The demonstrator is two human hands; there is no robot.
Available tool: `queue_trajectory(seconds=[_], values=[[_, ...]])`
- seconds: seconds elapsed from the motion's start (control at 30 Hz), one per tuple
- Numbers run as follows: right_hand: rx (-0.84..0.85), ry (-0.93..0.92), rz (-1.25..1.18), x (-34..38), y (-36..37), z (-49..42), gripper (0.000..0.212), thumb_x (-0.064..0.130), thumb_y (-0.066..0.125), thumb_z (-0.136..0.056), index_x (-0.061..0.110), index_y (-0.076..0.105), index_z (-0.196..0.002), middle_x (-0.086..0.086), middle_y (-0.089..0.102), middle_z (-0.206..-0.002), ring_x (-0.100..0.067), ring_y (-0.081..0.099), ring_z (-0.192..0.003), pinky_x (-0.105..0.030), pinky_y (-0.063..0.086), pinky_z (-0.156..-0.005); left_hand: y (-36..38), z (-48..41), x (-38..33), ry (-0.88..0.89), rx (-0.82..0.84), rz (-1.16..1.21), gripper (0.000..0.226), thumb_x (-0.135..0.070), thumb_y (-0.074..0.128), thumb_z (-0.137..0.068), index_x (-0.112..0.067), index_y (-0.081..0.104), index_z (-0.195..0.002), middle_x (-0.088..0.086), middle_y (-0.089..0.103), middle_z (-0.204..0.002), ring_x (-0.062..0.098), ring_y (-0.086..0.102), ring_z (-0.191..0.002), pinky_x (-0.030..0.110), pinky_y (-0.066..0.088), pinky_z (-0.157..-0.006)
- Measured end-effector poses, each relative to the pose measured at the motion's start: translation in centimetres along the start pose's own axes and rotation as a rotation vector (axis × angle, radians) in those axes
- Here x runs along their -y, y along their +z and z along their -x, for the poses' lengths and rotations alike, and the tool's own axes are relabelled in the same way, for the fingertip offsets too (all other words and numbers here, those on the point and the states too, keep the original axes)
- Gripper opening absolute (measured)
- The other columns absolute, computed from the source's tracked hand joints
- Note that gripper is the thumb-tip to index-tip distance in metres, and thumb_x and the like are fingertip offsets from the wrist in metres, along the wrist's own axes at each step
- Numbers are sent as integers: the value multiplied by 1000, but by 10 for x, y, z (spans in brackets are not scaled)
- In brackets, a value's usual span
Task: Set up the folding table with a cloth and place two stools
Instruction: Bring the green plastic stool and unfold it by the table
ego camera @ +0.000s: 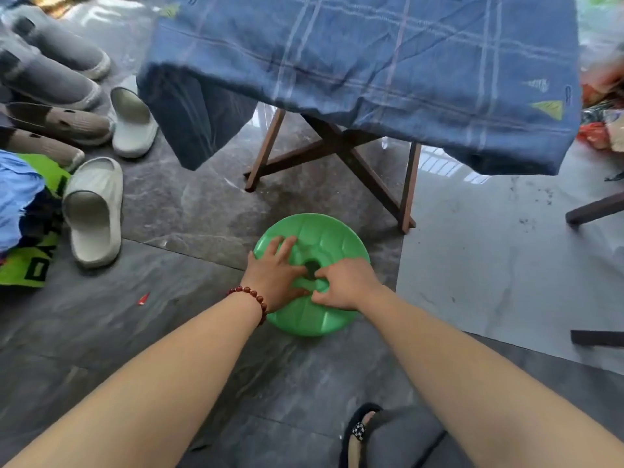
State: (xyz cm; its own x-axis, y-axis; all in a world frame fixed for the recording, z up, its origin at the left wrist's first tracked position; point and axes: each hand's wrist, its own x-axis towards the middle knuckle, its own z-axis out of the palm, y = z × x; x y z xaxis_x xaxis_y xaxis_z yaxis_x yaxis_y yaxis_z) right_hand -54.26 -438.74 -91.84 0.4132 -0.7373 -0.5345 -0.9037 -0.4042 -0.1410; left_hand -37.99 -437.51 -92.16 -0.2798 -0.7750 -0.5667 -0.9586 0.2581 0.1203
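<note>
I see the green stool [324, 238] just before the folding table [341, 146], cloth [371, 55] on. Left hand [275, 275] lies flat, fingers spread, on its seat; right hand [344, 285] seems hooked into the centre hole [312, 266]. Likely light, stiff, slick plastic; I'd lift there.

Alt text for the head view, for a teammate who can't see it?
Both hands are on a round green stool on the grey floor: the left hand lies flat on the seat, the right hand curls its fingers at the centre hole. Just beyond stands the folding table, draped in a blue checked cloth.
</note>
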Motion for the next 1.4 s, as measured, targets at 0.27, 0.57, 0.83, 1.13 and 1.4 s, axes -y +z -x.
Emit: queue_trajectory(seconds=[0.27, 0.57, 0.83, 1.13, 1.4], values=[[-11, -32, -10, -4, 7, -10, 49, 56, 49, -81, 32, 62, -121, -2, 70, -103, -25, 62, -102, -32, 46, -81, 10, -11, 2, -15, 1, 50, 45, -60, 50, -85, -45, 49, -127, 1, -4, -156, 28, -5, -144, 66, 20, -108], [-30, 38, -146, -6, 8, 0, 49, 51, 52, -84, 33, 54, -130, -2, 66, -114, -23, 58, -110, -31, 45, -86, 12, -10, 4, -2, -56, 73, 51, -55, 56, -83, -40, 44, -131, 2, 4, -155, 27, 2, -144, 63, 27, -107], [-67, 116, -283, -2, -2, 15, 46, 49, 55, -84, 36, 51, -129, 6, 63, -115, -17, 58, -109, -31, 47, -79, -1, 11, 15, -11, -120, 147, 60, -51, 58, -85, -37, 35, -138, 3, 12, -155, 25, 13, -143, 54, 32, -109], [-166, 110, -383, 21, -26, 17, 45, 45, 58, -85, 26, 55, -125, 2, 54, -123, -17, 53, -113, -33, 47, -90, -28, 33, 27, -23, -224, 294, 57, -48, 57, -87, -33, 38, -138, -1, 26, -151, 22, 25, -139, 43, 39, -107], [-296, 100, -511, 41, -62, 39, 43, 39, 64, -82, 19, 60, -120, 1, 58, -120, -16, 55, -108, -34, 47, -92, -61, 62, 26, -73, -310, 434, 55, -49, 58, -85, -33, 41, -135, -2, 40, -142, 21, 45, -125, 46, 45, -98]])
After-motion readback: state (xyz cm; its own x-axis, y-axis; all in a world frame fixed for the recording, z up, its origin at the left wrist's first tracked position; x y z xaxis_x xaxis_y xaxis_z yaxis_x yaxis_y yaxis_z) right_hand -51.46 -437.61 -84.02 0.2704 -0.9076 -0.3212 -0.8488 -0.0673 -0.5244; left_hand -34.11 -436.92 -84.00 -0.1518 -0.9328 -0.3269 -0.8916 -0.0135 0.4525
